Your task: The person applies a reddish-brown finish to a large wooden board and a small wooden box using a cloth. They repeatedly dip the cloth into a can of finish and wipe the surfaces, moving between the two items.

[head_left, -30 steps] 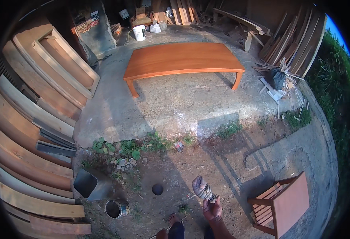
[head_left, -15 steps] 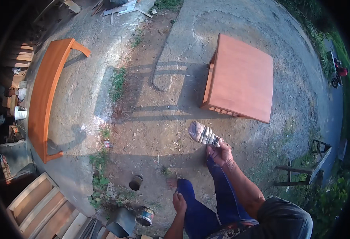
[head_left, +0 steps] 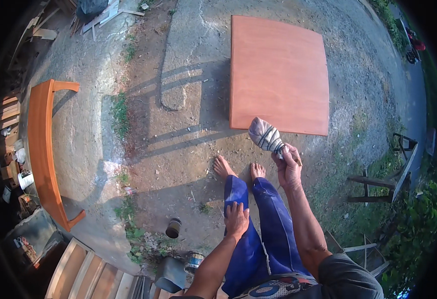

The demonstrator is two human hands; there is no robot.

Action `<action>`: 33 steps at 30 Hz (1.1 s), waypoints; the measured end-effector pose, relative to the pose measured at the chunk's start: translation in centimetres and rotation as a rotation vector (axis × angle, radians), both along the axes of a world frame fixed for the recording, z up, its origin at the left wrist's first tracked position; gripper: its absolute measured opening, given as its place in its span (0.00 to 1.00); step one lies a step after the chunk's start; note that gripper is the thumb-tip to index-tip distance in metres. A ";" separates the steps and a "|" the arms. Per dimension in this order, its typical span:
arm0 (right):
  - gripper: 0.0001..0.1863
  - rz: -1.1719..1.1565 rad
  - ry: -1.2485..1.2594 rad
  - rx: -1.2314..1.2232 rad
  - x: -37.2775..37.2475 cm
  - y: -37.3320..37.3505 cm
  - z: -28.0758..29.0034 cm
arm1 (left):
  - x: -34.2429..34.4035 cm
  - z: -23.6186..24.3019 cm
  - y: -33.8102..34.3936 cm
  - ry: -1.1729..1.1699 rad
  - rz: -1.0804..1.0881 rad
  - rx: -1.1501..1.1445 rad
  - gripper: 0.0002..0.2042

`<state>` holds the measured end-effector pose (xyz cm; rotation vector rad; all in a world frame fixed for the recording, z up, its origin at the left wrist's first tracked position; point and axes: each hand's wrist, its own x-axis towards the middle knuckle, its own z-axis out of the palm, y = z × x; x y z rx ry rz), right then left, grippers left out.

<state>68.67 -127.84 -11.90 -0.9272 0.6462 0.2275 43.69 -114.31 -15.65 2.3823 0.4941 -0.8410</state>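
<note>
Head view: a small dark cylindrical can (head_left: 173,227) stands on the ground, below and to the left of the flat, reddish-brown wooden table (head_left: 279,74), which is the landmark here. Farther below the table, a grey rectangular open bin (head_left: 170,275) sits just beside a round metal tin with a patterned side (head_left: 194,262); what these three hold cannot be made out. A white plastic bucket (head_left: 25,180) is well off to the table's left, its contents also too small to tell.

Just below the table's near edge, the right hand (head_left: 290,167) grips the narrow tied end of a pale cloth bundle wound with dark bands (head_left: 265,135). The bundle's rounded end overlaps that edge from this angle; whether it touches the wood cannot be told. Lower down, the left hand (head_left: 236,219) rests open, fingers spread, on the blue trousers (head_left: 246,249).

Two bare feet (head_left: 223,167) are on the ground below the table, in front of it. A long orange-brown wooden table (head_left: 41,149) stands well to its left, and a weathered wooden trestle (head_left: 377,182) to its lower right.
</note>
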 end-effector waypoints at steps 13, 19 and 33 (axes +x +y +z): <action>0.12 -0.319 0.124 0.345 -2.1 3.5 0.6 | 3.8 -1.7 6.7 0.087 -0.063 -0.105 0.20; 0.14 -0.068 0.042 0.088 5.9 2.0 2.4 | 3.9 -1.8 7.4 -0.019 0.061 -0.123 0.18; 0.22 1.632 -0.186 -1.134 25.7 24.1 -0.6 | 3.4 -5.1 5.6 -0.232 0.349 -0.063 0.18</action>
